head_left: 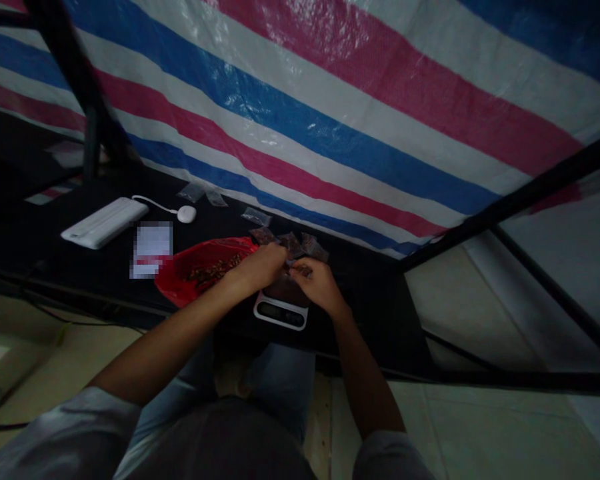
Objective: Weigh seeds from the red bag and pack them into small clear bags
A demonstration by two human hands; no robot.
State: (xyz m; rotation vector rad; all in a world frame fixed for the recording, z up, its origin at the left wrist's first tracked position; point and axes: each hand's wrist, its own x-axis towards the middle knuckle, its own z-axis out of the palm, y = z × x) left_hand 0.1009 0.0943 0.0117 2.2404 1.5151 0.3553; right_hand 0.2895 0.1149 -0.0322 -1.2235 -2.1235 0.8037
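So both hands are on one little packet [305,271] with brown bits in it, held up over the back of the scale [281,311], close to the near edge of the black worktop [373,303]. Left hand [266,263] has its grip pinched on the packet from one side, right hand [316,281] has thumb and finger clamped on it from the other, fingertips almost meeting. It's pretty dim, so I can't tell if the packet is sealed or touching the scale. The scale's display faces the near edge, too dark to read. Just left of it there's a red bag [173,275] lying open with brown bits [213,272] inside, and the left forearm crosses in front of it. Past the hands, toward the far edge, a few filled packets [291,245] sit bunched together, then some flat clear baggies [257,217] are strung out along that edge going left. Toward the left end of the worktop there's a white case [105,223] cabled to a white puck [187,214], plus a pixelated white-and-red thing [151,248] beside the red bag. Striped sheet [290,140] hangs right behind the far edge
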